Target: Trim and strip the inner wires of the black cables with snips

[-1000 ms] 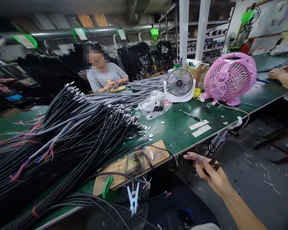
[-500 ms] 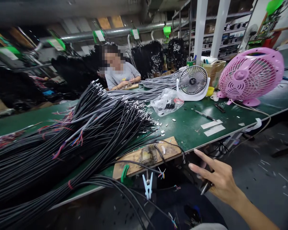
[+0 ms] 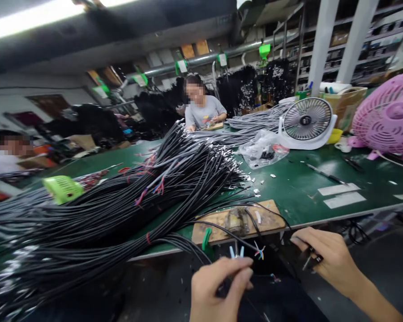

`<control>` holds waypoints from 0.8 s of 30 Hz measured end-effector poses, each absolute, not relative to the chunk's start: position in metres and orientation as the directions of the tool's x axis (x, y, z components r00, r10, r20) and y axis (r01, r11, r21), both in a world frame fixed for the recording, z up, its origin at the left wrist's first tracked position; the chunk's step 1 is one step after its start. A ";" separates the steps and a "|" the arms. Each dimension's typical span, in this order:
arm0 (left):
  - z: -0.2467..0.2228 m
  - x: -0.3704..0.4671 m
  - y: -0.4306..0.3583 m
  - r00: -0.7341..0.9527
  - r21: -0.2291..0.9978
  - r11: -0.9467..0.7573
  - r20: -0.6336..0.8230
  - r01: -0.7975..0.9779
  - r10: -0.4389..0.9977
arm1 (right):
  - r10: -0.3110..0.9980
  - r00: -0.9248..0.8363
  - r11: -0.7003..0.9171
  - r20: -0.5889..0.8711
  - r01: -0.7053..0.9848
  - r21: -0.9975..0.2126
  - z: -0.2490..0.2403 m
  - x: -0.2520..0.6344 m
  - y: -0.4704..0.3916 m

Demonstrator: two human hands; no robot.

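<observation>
My left hand (image 3: 218, 286) is closed in a pinch in front of the light-blue clothespin (image 3: 237, 252), covering its lower part. What lies between its fingertips is hidden; a black cable shows just below. My right hand (image 3: 336, 261), at the table edge, has curled fingers around a small dark-handled tool (image 3: 314, 258) with a metal tip. I cannot tell the tool's kind. A black cable with fanned coloured wire ends (image 3: 259, 251) hangs between the hands. The wooden board (image 3: 208, 222) carries a taped lump (image 3: 237, 221) and is held by a green clamp (image 3: 206, 239).
A large heap of black cables (image 3: 121, 219) covers the table's left. Behind are a plastic bag (image 3: 260, 150), a white fan (image 3: 307, 123) and a pink fan (image 3: 389, 120). A pen (image 3: 325, 173) lies at right. One person (image 3: 203, 109) works opposite; another (image 3: 6, 156) is far left.
My view has swung left. My left hand has come in, pinched before the clothespin. My right hand's stretched fingers have curled in, with the small tool still held.
</observation>
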State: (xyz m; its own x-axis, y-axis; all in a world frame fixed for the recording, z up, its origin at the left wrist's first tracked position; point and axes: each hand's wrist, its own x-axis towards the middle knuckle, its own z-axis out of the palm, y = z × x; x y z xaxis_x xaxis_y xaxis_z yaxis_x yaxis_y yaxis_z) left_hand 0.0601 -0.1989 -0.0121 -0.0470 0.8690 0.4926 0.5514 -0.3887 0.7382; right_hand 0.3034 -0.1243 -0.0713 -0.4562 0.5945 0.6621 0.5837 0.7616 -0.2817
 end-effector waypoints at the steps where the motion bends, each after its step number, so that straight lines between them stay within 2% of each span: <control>1: -0.011 0.052 -0.190 -0.067 0.739 -0.361 0.479 0.568 0.875 | 0.598 -0.456 0.761 0.659 0.582 -0.288 -0.068 0.299 -0.116; 6: -0.006 0.016 -0.145 -0.075 0.746 -0.279 0.402 0.605 0.913 | 0.590 -0.485 0.788 0.646 0.519 -0.331 -0.027 0.266 -0.065; 11: 0.008 0.014 -0.093 0.141 0.661 -0.386 0.393 0.643 0.909 | 0.589 -0.487 0.789 0.646 0.518 -0.329 0.018 0.219 0.008; 14: 0.022 0.023 -0.057 0.240 0.594 -0.452 0.402 0.666 0.883 | 0.614 -0.496 0.765 0.614 0.564 -0.310 0.018 0.201 0.045; 17: 0.033 0.028 -0.027 0.393 0.574 -0.502 0.313 0.646 0.864 | 0.661 -0.498 0.718 0.561 0.636 -0.282 0.003 0.201 0.064; 20: 0.038 0.022 -0.012 0.597 0.700 -0.507 0.142 0.504 0.789 | 0.705 -0.505 0.676 0.498 0.691 -0.257 -0.009 0.210 0.070; 24: 0.035 0.004 -0.016 0.679 0.831 -0.421 0.075 0.362 0.731 | 0.744 -0.507 0.644 0.435 0.719 -0.262 -0.011 0.213 0.076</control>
